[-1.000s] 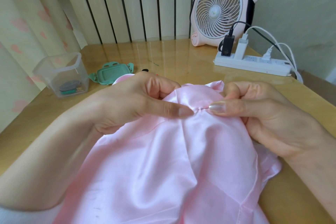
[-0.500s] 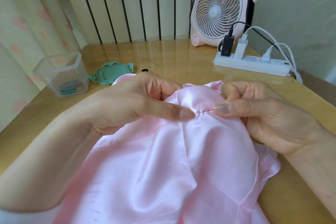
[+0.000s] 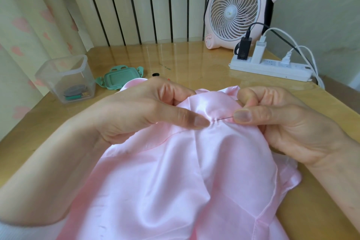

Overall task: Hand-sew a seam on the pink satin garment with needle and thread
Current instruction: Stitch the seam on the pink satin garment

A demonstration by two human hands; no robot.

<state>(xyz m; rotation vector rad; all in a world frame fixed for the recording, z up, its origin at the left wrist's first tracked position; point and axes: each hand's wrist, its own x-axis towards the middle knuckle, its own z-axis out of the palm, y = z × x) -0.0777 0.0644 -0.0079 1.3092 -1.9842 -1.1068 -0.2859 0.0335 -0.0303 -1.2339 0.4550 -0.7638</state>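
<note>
The pink satin garment lies bunched over the wooden table and toward my lap. My left hand grips a raised fold of it, thumb pressed on the seam. My right hand pinches the needle, a thin dark shaft lying across the fold between the two thumbs, its left end buried in puckered fabric. No thread can be made out.
A clear plastic box with sewing bits stands at the left, its green lid beside it. A pink desk fan and a white power strip with plugs and cables sit at the back right.
My right thumb has drawn slightly rightward away from the left thumb, and more of the needle's shaft shows between them. The left hand holds its place.
</note>
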